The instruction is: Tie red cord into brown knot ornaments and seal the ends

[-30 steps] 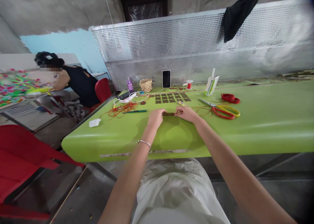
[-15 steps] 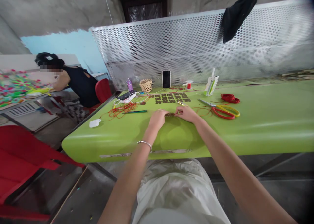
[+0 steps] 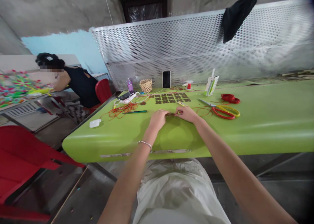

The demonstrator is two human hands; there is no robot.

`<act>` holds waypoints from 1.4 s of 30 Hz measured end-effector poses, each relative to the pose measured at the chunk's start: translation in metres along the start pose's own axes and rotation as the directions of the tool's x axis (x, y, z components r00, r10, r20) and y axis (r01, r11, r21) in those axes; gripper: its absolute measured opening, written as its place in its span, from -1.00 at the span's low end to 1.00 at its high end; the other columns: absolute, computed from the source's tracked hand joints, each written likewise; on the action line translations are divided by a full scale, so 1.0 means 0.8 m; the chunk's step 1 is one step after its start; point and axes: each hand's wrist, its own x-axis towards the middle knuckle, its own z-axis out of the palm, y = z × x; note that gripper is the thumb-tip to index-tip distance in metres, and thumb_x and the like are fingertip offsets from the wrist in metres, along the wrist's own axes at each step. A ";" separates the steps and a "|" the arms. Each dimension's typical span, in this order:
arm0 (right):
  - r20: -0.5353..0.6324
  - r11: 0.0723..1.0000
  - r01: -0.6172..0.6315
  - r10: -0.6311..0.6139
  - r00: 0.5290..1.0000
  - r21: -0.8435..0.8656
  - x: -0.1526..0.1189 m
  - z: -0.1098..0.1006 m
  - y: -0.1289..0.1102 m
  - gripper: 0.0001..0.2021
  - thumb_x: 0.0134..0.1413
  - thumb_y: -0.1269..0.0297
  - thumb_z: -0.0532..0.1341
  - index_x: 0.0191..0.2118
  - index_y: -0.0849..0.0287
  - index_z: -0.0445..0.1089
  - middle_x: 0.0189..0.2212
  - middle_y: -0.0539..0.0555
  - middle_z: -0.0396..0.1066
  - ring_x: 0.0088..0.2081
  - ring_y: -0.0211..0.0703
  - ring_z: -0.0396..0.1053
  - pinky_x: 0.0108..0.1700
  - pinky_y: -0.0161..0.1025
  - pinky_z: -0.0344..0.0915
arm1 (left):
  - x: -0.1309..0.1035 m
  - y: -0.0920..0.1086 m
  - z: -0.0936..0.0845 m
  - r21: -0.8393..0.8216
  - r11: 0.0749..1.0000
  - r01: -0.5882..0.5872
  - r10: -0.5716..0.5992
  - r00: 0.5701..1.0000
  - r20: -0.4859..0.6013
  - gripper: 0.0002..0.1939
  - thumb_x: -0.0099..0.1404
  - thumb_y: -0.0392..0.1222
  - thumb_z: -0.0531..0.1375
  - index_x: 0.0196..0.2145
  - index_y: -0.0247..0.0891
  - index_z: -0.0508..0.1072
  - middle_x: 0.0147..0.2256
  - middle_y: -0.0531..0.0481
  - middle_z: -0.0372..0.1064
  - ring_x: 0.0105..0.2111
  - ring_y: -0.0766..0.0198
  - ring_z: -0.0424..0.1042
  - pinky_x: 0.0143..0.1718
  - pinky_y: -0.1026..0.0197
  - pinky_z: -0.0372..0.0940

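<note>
No writing can be read — the carton [image 3: 211,83] by the perforated screen is too small and blurred to make out. A small brown piece [image 3: 169,114] lies on the green bench [image 3: 257,119] between the two hands, pinched at its ends by the grip of the left hand [image 3: 157,118] and of the right hand [image 3: 186,113]. Farther back a small woven basket [image 3: 146,85] stands near an upright phone [image 3: 166,79] — its contents are hidden.

Odds and ends on a glossy lime-green tabletop [image 3: 270,119]

Red-and-yellow-handled scissors [image 3: 222,111] lie beside a coil of red cord [image 3: 230,98]; a black smartphone [image 3: 166,79] leans against the perforated metal screen [image 3: 196,50], near a small woven basket [image 3: 146,85].
</note>
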 end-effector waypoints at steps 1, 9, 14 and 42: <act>-0.001 1.000 0.001 -0.001 1.000 -0.001 0.000 0.000 0.000 -0.94 -0.04 0.30 0.24 -0.45 0.16 0.38 -0.61 -0.04 0.29 -0.54 -0.25 0.19 -0.46 -0.32 0.03 | 0.000 0.000 0.000 -0.001 1.000 -0.002 0.002 1.000 -0.002 -0.58 0.20 -0.53 0.02 -0.10 -0.20 0.47 -0.18 -0.04 0.47 -0.14 0.18 0.38 -0.07 0.17 0.26; -0.007 1.000 0.012 -0.012 1.000 0.000 0.001 0.001 0.003 -0.96 -0.05 0.36 0.20 -0.46 0.15 0.39 -0.62 -0.05 0.30 -0.56 -0.24 0.20 -0.46 -0.31 0.05 | 0.003 0.002 0.001 -0.024 0.999 -0.027 0.027 1.000 -0.006 -0.56 0.23 -0.48 0.02 0.02 -0.20 0.38 -0.06 -0.07 0.40 -0.07 0.19 0.34 0.02 0.10 0.20; -0.014 1.000 0.023 -0.022 1.000 0.012 0.001 0.002 0.003 -0.96 -0.05 0.32 0.22 -0.46 0.14 0.39 -0.58 -0.02 0.34 -0.51 -0.22 0.25 -0.43 -0.31 0.08 | 0.004 0.000 0.003 -0.046 0.998 -0.041 0.042 0.999 0.024 -0.58 0.21 -0.50 0.03 -0.06 -0.17 0.45 -0.13 -0.03 0.45 -0.11 0.19 0.37 -0.02 0.13 0.24; -0.102 0.997 0.009 -0.002 0.995 0.070 0.000 -0.002 -0.002 -0.89 -0.03 0.24 0.20 -0.44 0.14 0.40 -0.69 -0.09 0.18 -0.60 -0.27 0.11 -0.48 -0.33 0.01 | 0.026 -0.004 0.013 -0.304 0.951 0.058 -0.041 0.997 0.061 -0.78 0.27 -0.17 0.11 -0.27 -0.25 0.54 -0.33 -0.03 0.52 -0.39 0.25 0.44 -0.33 0.28 0.28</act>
